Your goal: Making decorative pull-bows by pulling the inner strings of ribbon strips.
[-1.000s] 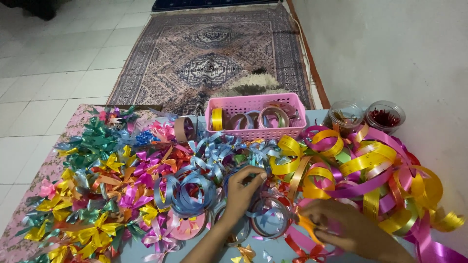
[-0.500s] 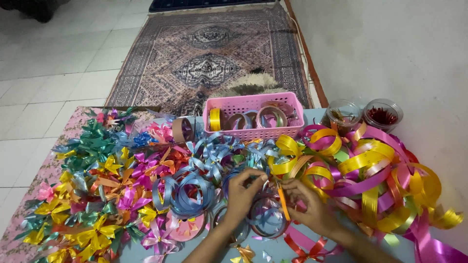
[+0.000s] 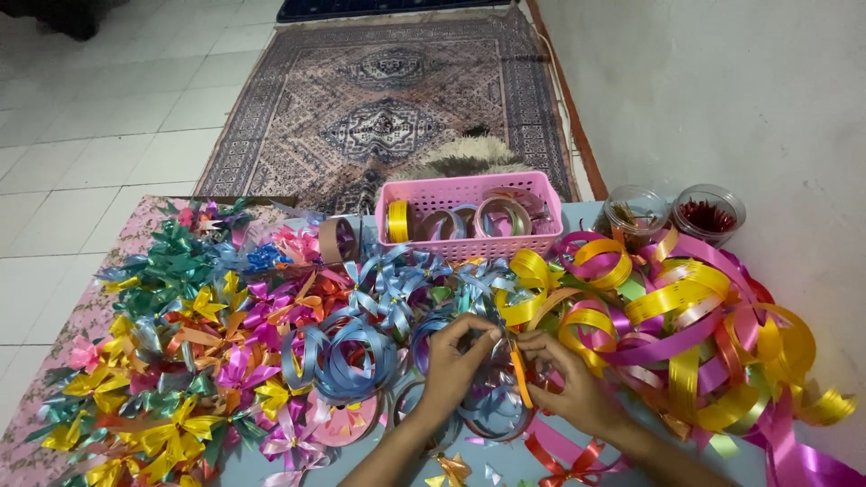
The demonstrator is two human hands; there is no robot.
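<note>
My left hand (image 3: pixel 456 361) and my right hand (image 3: pixel 568 383) meet over the middle of a low table. The left fingers pinch a looped pale-blue ribbon (image 3: pixel 492 397). In the right hand is a thin orange-handled tool (image 3: pixel 520 374), its tip by the left fingertips. Coils of blue ribbon (image 3: pixel 347 361) lie just left of my hands. A heap of yellow, pink and purple ribbon loops (image 3: pixel 686 316) lies to the right.
Many finished bows in green, yellow, orange and pink (image 3: pixel 180 343) cover the left of the table. A pink basket (image 3: pixel 469 243) with ribbon rolls stands at the back, two clear jars (image 3: pixel 708 212) beside it. A patterned rug (image 3: pixel 388 108) lies on the tiled floor beyond.
My right hand has come up from the table's front edge to meet the left, bringing the orange-handled tool to the blue ribbon. The left hand has stayed in place.
</note>
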